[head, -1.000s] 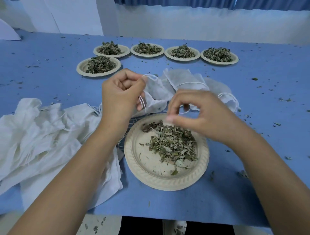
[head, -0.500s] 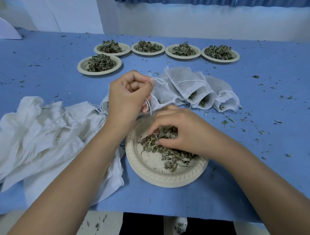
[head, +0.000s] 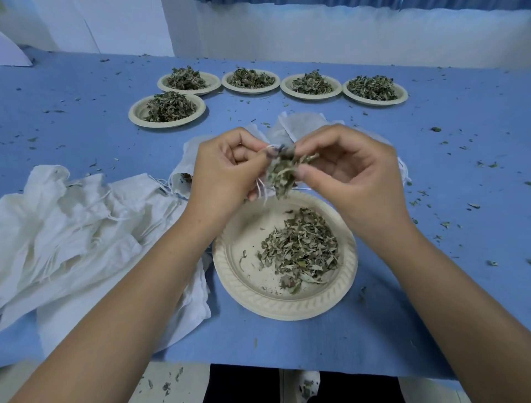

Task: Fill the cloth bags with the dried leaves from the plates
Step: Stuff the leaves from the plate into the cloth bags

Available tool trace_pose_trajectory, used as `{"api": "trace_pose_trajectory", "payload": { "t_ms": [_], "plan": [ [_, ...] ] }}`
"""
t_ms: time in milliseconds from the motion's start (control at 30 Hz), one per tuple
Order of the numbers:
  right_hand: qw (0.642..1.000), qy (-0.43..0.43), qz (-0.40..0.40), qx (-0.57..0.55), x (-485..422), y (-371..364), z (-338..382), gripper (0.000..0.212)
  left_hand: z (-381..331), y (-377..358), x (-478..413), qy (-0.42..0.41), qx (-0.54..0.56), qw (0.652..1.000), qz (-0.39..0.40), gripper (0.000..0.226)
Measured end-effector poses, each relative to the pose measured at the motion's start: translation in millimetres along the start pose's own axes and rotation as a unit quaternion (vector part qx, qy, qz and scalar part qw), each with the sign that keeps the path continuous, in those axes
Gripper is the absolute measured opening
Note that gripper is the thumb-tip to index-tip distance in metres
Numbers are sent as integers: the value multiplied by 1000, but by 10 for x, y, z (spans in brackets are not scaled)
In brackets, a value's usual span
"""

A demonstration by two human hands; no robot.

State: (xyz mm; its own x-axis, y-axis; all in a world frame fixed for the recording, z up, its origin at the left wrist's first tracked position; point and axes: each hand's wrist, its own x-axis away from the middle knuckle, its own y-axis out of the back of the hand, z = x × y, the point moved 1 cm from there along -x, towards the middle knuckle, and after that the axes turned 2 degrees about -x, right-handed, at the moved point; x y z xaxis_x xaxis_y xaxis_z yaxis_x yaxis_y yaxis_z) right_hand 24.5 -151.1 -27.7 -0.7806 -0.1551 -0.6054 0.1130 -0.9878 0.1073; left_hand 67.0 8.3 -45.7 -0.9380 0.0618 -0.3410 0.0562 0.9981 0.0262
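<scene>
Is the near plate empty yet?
No, partly full. Plate has a leaf pile on its right side; the left side is bare.

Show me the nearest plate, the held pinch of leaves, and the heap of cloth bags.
nearest plate [head: 249,233]: head view, bare floor.
pinch of leaves [head: 280,174]: head view, clump's middle.
heap of cloth bags [head: 71,230]: head view, heap's middle.

**Blue table, white walls**

The table [head: 86,129] took up most of the view. It was covered in a blue felt-looking cloth and ran right up to the back wall [head: 359,37]. That wall was plain white, with a strip of blue curtain [head: 316,2] along the very top edge. Off to the left was a paler white panel [head: 100,26], couldn't tell if it was a door. Light was soft and even. A bit of pale floor [head: 189,388] showed under the near edge.
</scene>
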Motion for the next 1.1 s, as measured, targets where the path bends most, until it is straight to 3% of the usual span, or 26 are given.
{"api": "trace_pose_trajectory", "payload": {
  "t_ms": [100, 167, 267, 333, 433, 567, 800, 900, 1100],
  "plan": [
    [996, -21, -82, 9, 5, 5, -62, 22, -3, -7, 14, 3, 9, 1000, 16, 27],
    [991, -12, -92, 93, 20, -4, -99, 16, -5, -11, 23, -7, 14, 1000, 19, 20],
    [954, 81, -33, 287, 42, -30, -145, 6, -10, -21, 40, -31, 18, 999, 26, 17],
    [929, 114, 11, 352, 45, -51, -162, 6, -13, -32, 55, -40, 9, 999, 28, 18],
    [929, 111, 59, 349, 24, -31, -135, 12, -18, -25, 52, -36, 7, 999, 14, 19],
    [959, 23, 90, 267, 13, 15, -78, 37, -28, -1, 28, -29, 11, 999, -21, 21],
    [979, 54, -32, 194, 48, -45, -73, 16, -11, -31, 54, -40, -23, 999, 17, 18],
    [962, 91, -61, 250, 51, -44, -99, 8, -19, -43, 66, -49, -19, 998, 35, 17],
    [909, 151, 1, 388, 53, -78, -166, 10, -35, -48, 88, -59, -5, 997, 46, 17]
  ]
}}
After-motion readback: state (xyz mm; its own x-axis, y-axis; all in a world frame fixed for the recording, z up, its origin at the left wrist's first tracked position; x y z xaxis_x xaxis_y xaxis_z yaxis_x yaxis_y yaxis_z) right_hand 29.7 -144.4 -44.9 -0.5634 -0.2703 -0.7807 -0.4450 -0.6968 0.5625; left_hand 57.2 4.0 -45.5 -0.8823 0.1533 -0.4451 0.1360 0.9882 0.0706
